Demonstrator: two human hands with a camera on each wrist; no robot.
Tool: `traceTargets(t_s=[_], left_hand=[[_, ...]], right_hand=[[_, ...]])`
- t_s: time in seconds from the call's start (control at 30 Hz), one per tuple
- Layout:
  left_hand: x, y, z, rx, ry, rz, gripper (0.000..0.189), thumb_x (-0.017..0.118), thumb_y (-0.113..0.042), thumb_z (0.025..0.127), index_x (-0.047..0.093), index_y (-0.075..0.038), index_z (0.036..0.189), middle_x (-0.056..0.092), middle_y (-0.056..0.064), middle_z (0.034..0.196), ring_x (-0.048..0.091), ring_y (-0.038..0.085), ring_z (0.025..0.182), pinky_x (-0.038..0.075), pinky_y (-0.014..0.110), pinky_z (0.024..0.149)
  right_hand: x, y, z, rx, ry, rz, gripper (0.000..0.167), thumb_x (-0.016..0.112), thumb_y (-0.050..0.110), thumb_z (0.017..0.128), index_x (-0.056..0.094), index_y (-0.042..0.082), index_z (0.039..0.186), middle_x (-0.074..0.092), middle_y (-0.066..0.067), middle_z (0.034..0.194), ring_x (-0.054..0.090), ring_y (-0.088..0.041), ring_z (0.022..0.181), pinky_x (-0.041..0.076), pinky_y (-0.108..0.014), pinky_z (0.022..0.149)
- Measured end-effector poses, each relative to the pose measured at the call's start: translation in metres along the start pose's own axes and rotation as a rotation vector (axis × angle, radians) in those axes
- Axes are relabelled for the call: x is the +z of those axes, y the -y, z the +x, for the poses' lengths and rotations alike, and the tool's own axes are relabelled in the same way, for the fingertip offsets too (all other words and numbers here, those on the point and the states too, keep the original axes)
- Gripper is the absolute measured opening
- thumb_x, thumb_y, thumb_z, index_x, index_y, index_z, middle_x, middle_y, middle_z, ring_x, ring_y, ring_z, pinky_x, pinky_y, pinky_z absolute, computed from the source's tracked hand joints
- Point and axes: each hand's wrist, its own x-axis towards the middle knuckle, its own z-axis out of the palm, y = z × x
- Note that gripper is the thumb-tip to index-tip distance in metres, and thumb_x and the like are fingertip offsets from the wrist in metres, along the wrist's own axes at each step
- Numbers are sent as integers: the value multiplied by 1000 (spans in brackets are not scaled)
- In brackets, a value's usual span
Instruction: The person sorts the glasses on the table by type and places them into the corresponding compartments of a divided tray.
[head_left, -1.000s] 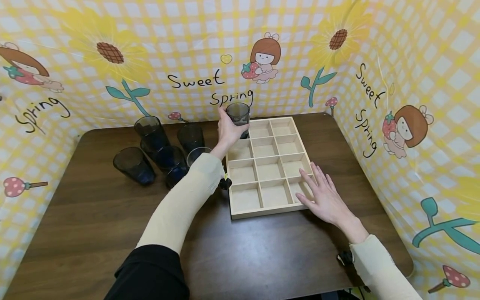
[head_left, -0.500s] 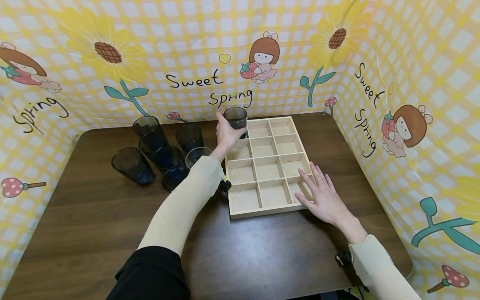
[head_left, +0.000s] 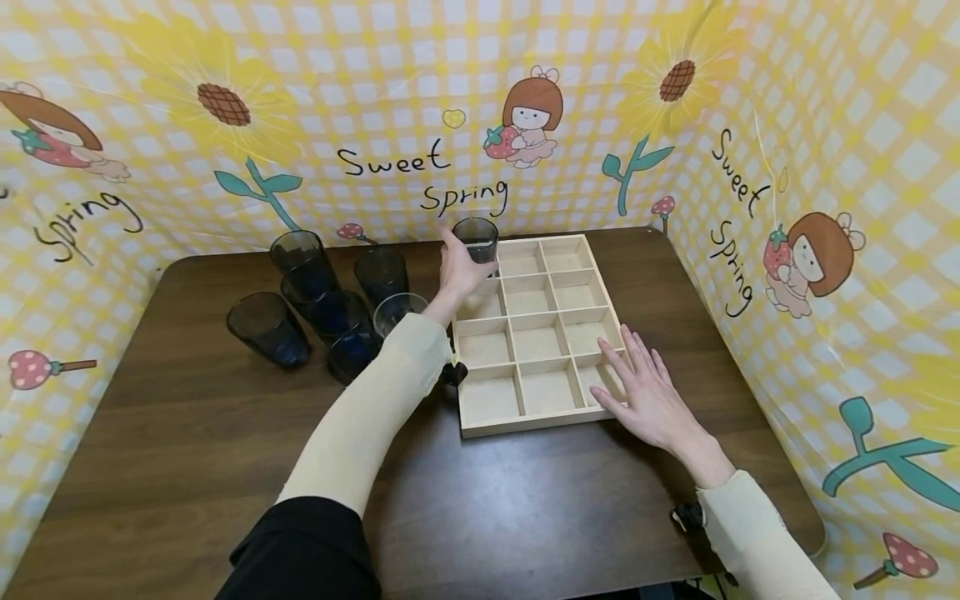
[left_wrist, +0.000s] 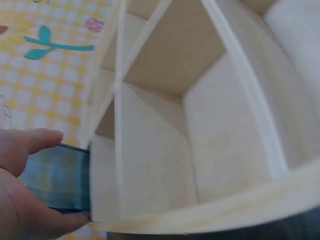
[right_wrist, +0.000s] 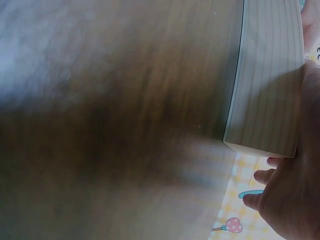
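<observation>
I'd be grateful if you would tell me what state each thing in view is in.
Held glass: mouth up, at the tray's far left corner.
Left hand: gripping that glass.
Right hand: fingers spread, at the tray's near right corner.
Tray: flat on the table, open on top.
Other dark glasses: mouths up.
Clear glass: mouth up, partly hidden.

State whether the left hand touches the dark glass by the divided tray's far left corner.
Touching. The left wrist view shows it: the left hand grips the dark glass from two opposite sides.
</observation>
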Motion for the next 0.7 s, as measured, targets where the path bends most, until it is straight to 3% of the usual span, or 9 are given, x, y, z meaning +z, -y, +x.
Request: traceTargets(t_s=[0.07, 0.13, 0.17, 0.3, 0.37, 0.4, 0.57, 0.7], left_hand=[[-1, -1, 3, 4, 9, 7, 140, 97, -44, 82, -7, -32, 175, 30, 20, 176, 49, 42, 153, 49, 52, 122], [-21, -28, -25, -3, 28, -6, 135, 96, -42, 84, -3, -28, 175, 26, 19, 179, 45, 40, 158, 45, 50, 126], [-22, -27, -20, 8, 28, -25, 132, 96, -43, 84, 2, -25, 175, 26, 17, 179, 44, 38, 158, 45, 47, 127], [-74, -91, -99, 51, 93, -84, 113, 87, -36, 94, 10, -15, 174, 22, 18, 180, 37, 39, 163, 39, 47, 131], [-86, -99, -116, 116, 107, -88, 108, 84, -35, 97, 11, -14, 173, 23, 20, 180, 36, 38, 164, 39, 49, 131], [-102, -118, -145, 149, 118, -83, 103, 82, -31, 99, 12, -13, 173, 22, 21, 180, 32, 40, 165, 36, 52, 133], [-134, -120, -181, 284, 167, -43, 98, 79, -26, 102, 13, -8, 173, 22, 21, 180, 25, 39, 168, 29, 55, 136], [-156, -110, -205, 328, 225, 3, 96, 78, -24, 103, 15, -7, 173, 21, 21, 181, 22, 38, 169, 27, 57, 136]], right_hand=[[1, 0, 0, -1, 2, 5, 82, 61, 50, 109, 25, 20, 177, 3, -24, 185, 8, -48, 172, 8, -72, 135], [1, -1, 0, 0, 4, 8, 82, 61, 50, 110, 24, 21, 177, 2, -24, 185, 8, -48, 172, 8, -72, 135], [1, -1, 0, 0, 5, 9, 82, 61, 51, 110, 24, 21, 177, 2, -24, 185, 8, -47, 172, 8, -72, 135], [0, 0, 0, 0, 9, 9, 82, 60, 52, 110, 23, 21, 177, 2, -24, 185, 7, -47, 172, 8, -72, 135], [-1, 0, 0, 0, 10, 8, 83, 60, 52, 110, 23, 21, 177, 2, -24, 185, 7, -47, 172, 8, -72, 135], [-1, 0, 0, -2, 8, 6, 83, 60, 52, 110, 22, 21, 177, 2, -24, 185, 7, -48, 172, 8, -72, 135], [-2, 2, 0, -9, 5, 6, 84, 60, 52, 110, 22, 20, 177, 2, -24, 185, 7, -48, 172, 8, -72, 135], [-2, 2, -1, -6, 10, 6, 84, 60, 51, 110, 23, 20, 177, 2, -24, 185, 7, -49, 171, 8, -73, 134]])
